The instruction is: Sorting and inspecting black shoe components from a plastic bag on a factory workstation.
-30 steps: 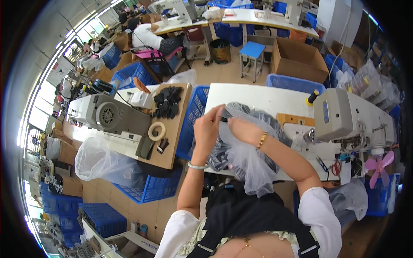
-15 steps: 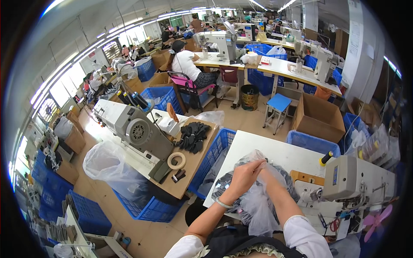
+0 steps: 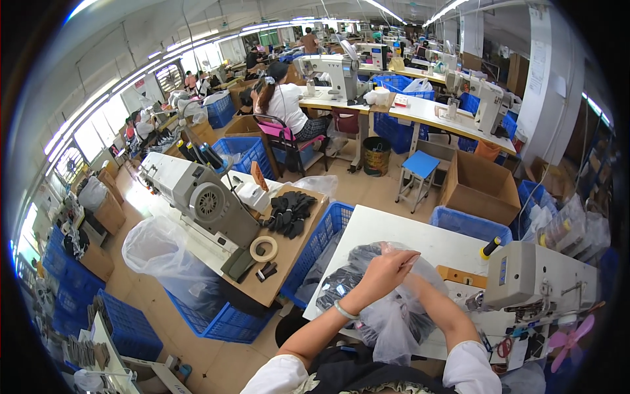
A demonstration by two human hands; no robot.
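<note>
A clear plastic bag (image 3: 394,331) with dark items inside lies on the white sewing table (image 3: 377,226) in front of me. Over its top, my left hand (image 3: 388,269) is closed, with fingers pressed together on gathered plastic. Just behind and below it, my right hand (image 3: 412,284) is at the bag too, blurred and partly covered by the left one, so its fingers do not show. The dark items look like folded black cloth pieces, seen only through the film.
A sewing machine (image 3: 535,276) stands right of the bag, beside a thread cone (image 3: 490,247) and red-handled scissors (image 3: 504,348). At left are another machine (image 3: 203,197), black gloves (image 3: 289,213) and a tape roll (image 3: 264,249). A blue crate (image 3: 335,220) fills the gap between tables.
My hands have drawn slightly apart at the bag's top, the left fingers now pointing right and the right hand lower. The bag's loose plastic has shifted. The view has moved a little.
</note>
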